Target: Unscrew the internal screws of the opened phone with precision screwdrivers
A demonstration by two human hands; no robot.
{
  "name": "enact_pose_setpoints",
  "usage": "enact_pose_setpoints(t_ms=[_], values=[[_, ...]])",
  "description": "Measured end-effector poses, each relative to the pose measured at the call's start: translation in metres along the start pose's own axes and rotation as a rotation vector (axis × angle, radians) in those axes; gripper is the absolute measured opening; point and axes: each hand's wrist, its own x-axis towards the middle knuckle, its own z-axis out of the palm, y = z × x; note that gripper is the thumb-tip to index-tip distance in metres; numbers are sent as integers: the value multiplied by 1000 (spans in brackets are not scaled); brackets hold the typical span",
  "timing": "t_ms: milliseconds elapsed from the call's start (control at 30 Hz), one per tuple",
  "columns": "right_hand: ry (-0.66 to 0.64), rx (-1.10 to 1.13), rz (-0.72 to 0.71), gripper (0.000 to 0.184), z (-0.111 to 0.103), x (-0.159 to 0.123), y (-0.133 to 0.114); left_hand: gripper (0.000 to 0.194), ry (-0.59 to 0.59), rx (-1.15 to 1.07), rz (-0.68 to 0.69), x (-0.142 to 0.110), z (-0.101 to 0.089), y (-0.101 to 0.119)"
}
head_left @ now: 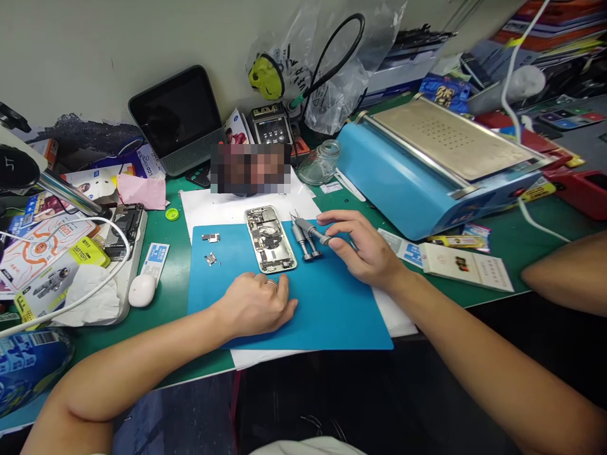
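An opened phone (270, 240) lies with its inner parts exposed on a blue mat (327, 316). Just below its lower edge, my left hand (258, 303) rests on the mat with curled fingers; whatever is inside them, if anything, is hidden. To the phone's right, my right hand (363, 246) has its thumb and fingertips at the capped end of a grey screwdriver (310, 229). That screwdriver slants over other grey screwdrivers (301, 240) lying together. Left of the phone are a small metal part (211, 238) and another loose part (211, 258).
A blue machine with a metal plate (446, 139) stands at the right. Behind are a glass jar (320, 163) and a dark-screened display (177, 117). A white earbud case (141, 291) and cluttered boxes lie left. Another person's arm (569, 275) reaches in at right.
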Motion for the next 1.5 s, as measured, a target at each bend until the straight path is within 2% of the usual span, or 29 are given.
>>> enact_pose_setpoints(t_ms=[233, 433, 600, 800, 900, 1000, 1067, 1200, 1267, 1333, 1500], values=[[43, 198, 173, 12, -5, -1, -3, 47, 64, -58, 1, -1, 0, -2], [31, 356, 221, 11, -19, -12, -37, 50, 191, -146, -76, 3, -3, -8], [-85, 462, 241, 12, -35, -19, -68, 55, 314, -173, -104, 5, 0, -11], [-201, 616, 315, 15, -44, -20, -84, 32, 399, -171, 18, 7, 3, -13], [-169, 671, 338, 16, -39, -18, -86, 40, 422, -178, 43, 7, 4, -12], [-12, 677, 328, 20, -25, -11, -89, 43, 435, -187, 30, 7, 3, -11], [76, 623, 283, 31, -13, -3, -90, 44, 432, -195, 13, 6, 2, -11], [12, 475, 33, 68, 10, 17, -82, 46, 421, -218, -17, 6, -1, -12], [15, 418, -69, 78, 17, 26, -75, 48, 407, -236, -38, 6, 0, -13], [43, 401, -91, 78, 22, 36, -68, 49, 390, -267, -71, 7, 1, -14], [17, 470, -85, 66, 31, 55, -58, 45, 351, -349, -168, 10, -1, -17]])
